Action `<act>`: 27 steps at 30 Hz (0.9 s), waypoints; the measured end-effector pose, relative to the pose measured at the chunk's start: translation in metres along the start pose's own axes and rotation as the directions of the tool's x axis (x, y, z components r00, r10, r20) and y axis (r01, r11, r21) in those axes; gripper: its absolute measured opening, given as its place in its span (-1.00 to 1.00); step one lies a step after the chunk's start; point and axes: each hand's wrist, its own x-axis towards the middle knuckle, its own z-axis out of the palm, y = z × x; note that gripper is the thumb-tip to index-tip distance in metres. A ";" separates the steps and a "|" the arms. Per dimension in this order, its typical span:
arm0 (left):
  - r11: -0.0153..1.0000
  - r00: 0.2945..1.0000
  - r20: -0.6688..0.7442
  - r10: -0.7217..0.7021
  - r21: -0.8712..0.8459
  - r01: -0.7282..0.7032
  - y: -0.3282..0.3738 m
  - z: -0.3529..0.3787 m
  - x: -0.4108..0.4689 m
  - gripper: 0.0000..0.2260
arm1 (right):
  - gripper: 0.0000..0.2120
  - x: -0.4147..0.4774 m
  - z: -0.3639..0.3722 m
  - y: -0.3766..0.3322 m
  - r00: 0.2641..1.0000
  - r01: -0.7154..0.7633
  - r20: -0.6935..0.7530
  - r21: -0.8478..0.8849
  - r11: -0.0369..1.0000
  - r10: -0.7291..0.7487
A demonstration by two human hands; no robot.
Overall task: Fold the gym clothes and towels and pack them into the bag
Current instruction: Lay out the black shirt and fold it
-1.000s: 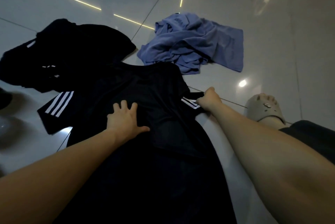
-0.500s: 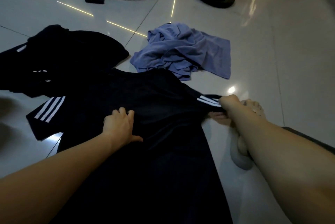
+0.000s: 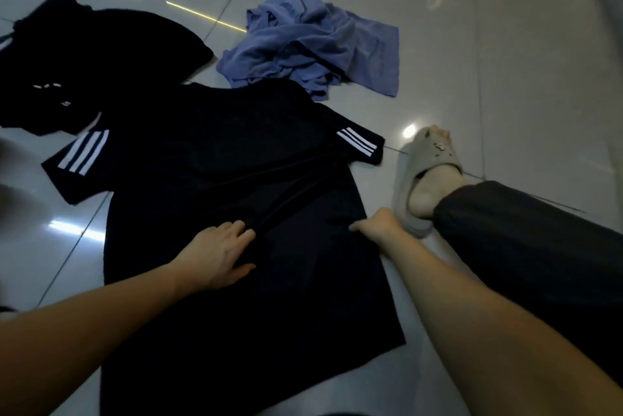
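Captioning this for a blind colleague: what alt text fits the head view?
Two hands rest on a black T-shirt with white-striped sleeves, spread on a tiled floor: the left hand flat on its middle, the right hand at its right edge. Beyond lie a crumpled blue towel and another black garment; a slippered foot is at right.

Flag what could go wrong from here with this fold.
Diagonal creases run up the black T-shirt from the left hand; folding now would likely trap them. The slipper sits beside the shirt's edge by the right hand; fabric could drag against it. The crumpled blue towel meets the shirt's shoulder and might get caught up.
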 end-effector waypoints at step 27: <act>0.994 0.992 0.077 -0.099 0.059 0.094 0.004 0.043 -0.130 -0.53 | -0.79 -0.093 0.042 0.026 0.863 0.499 0.164 -0.419 0.759 -0.477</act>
